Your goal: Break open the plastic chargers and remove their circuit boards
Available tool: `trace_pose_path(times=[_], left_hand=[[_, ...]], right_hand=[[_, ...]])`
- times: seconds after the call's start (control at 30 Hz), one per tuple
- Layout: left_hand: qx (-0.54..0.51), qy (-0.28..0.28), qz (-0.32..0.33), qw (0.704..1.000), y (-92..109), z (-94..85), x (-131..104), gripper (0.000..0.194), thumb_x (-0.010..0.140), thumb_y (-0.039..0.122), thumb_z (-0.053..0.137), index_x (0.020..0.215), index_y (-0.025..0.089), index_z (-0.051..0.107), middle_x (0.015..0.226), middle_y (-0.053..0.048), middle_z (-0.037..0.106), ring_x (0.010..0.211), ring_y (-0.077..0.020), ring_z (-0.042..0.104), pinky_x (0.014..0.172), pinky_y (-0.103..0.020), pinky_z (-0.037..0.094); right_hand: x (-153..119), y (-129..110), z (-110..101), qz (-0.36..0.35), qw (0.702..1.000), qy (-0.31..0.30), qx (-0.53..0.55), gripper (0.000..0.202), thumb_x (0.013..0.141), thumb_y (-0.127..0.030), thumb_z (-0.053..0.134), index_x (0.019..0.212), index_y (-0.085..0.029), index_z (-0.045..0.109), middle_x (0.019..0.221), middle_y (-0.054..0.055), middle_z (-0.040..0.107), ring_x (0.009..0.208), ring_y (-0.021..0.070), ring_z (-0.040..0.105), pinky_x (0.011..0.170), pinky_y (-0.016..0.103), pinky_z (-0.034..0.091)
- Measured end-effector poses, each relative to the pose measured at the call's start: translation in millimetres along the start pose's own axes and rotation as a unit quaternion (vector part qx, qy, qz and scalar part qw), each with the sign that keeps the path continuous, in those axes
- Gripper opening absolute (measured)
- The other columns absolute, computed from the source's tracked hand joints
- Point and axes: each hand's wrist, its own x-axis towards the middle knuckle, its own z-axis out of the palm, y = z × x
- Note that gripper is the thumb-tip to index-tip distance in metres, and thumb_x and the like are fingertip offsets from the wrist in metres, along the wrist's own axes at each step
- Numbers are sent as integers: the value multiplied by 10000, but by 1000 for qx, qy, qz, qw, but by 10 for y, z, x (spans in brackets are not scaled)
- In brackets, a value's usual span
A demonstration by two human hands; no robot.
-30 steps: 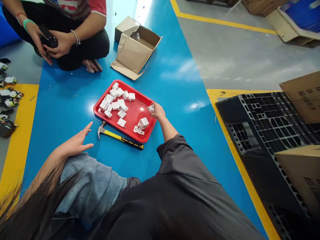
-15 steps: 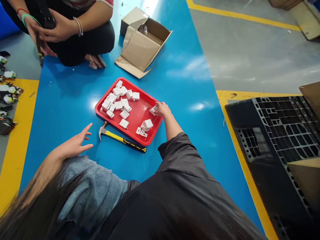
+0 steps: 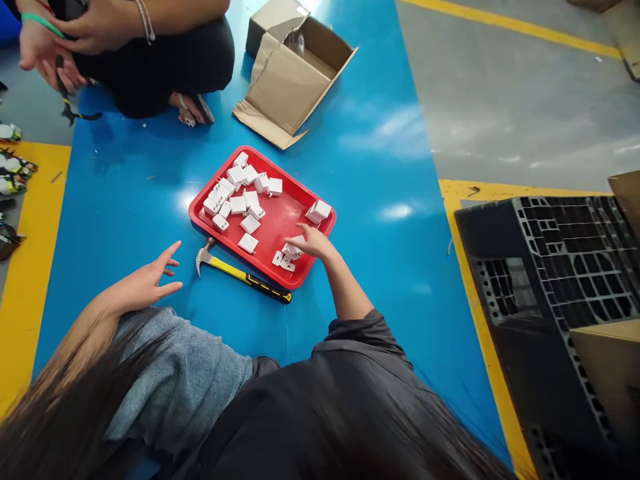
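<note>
A red tray (image 3: 280, 220) on the blue floor holds many white plug-in charger cubes (image 3: 235, 177), heaped mostly toward its left side. My right hand (image 3: 315, 243) hovers over the tray's near right part, its fingers apart above a white charger cube (image 3: 295, 248); they partly hide it, and contact is unclear. Small white flat pieces (image 3: 283, 261) lie beside that cube. At the tray's right rim rests another white charger piece (image 3: 319, 211). My left hand (image 3: 147, 283) is open and empty over my denim-covered knee. Nearest to it is a claw hammer (image 3: 240, 273) lying along the tray's front edge.
Across from me a person sits cross-legged, pliers (image 3: 67, 107) in one hand (image 3: 47, 57). An open cardboard box (image 3: 295, 80) stands beyond the tray. A black slotted frame (image 3: 550, 300) is at the right. Electronic scraps (image 3: 15, 173) lie far left.
My right hand has left the white piece at the tray's right rim and moved left and nearer, over the cube. My left hand stays about where it was. The other person's pliers have turned.
</note>
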Motion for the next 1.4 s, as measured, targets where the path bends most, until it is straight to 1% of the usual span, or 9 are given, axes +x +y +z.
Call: trace_pose_path(times=[0.1, 0.27, 0.43, 0.57, 0.73, 0.97, 1.1, 1.23, 1.4], left_hand=[[-2, -7, -10, 1000, -15, -2, -1, 1027, 796, 726, 510, 1587, 293, 18, 1453, -156, 503, 1243, -331, 580, 974, -478, 520], [2, -11, -16, 1000, -11, -15, -13, 998, 809, 700, 510, 1585, 309, 18, 1467, -143, 485, 1256, -316, 567, 1013, -479, 496], [2, 2, -15, 1000, -20, 0, -6, 1026, 787, 722, 506, 1585, 291, 28, 1450, -149, 507, 1238, -322, 583, 995, -473, 507], [9, 6, -9, 1000, -11, 8, -12, 1022, 785, 724, 497, 1586, 275, 48, 1438, -151, 519, 1219, -315, 597, 980, -460, 517], [4, 4, -15, 1000, 12, 0, -27, 1011, 793, 693, 490, 1588, 263, 38, 1442, -154, 514, 1224, -310, 592, 1002, -462, 504], [5, 0, -18, 1000, 30, -3, -30, 995, 800, 661, 488, 1589, 267, 28, 1446, -143, 511, 1231, -300, 586, 1021, -458, 493], [2, -2, -26, 1000, 56, -6, -33, 985, 800, 652, 485, 1588, 269, 36, 1453, -139, 507, 1242, -303, 581, 1018, -450, 498], [0, 6, -26, 1000, 65, -6, -43, 977, 808, 634, 483, 1589, 267, 23, 1458, -138, 503, 1247, -299, 577, 1024, -445, 494], [12, -2, -35, 999, 124, -25, -67, 974, 812, 605, 482, 1590, 237, 27, 1462, -142, 498, 1248, -291, 578, 1030, -425, 490]], right_hand=[[-180, 17, 196, 8, 999, -29, -23, 665, 859, -496, 640, 1430, -203, 469, 1380, 163, 547, 1209, 318, 574, 955, 420, 509], [-185, 100, 314, -76, 997, -12, -32, 642, 798, -249, 690, 1404, -193, 485, 1378, 129, 535, 1217, 283, 560, 987, 371, 501], [-73, 113, 379, -149, 987, 9, -65, 523, 860, -262, 646, 1368, -201, 539, 1329, 116, 557, 1174, 250, 576, 955, 337, 509], [103, 220, 216, -129, 986, 47, -95, 403, 905, -327, 592, 1290, -214, 613, 1286, 117, 587, 1136, 250, 586, 881, 325, 521], [333, 370, -8, -110, 959, 158, -206, 424, 893, -245, 549, 1308, -207, 626, 1496, 141, 444, 1365, 361, 376, 1095, 523, 351], [400, 418, 176, -92, 957, 135, -239, 588, 905, -276, 504, 1488, -223, 437, 1532, 128, 405, 1348, 320, 380, 1015, 473, 409], [424, 373, 160, -125, 950, 111, -262, 495, 928, -313, 482, 1418, -251, 523, 1507, 115, 437, 1375, 322, 337, 1027, 504, 382], [438, 283, 173, -96, 949, 112, -278, 423, 930, -190, 392, 1287, -170, 619, 1459, 167, 468, 1331, 312, 371, 1007, 500, 386], [427, 273, 232, -72, 954, 137, -257, 528, 875, -169, 458, 1401, -174, 506, 1497, 168, 408, 1341, 325, 331, 1014, 503, 378]])
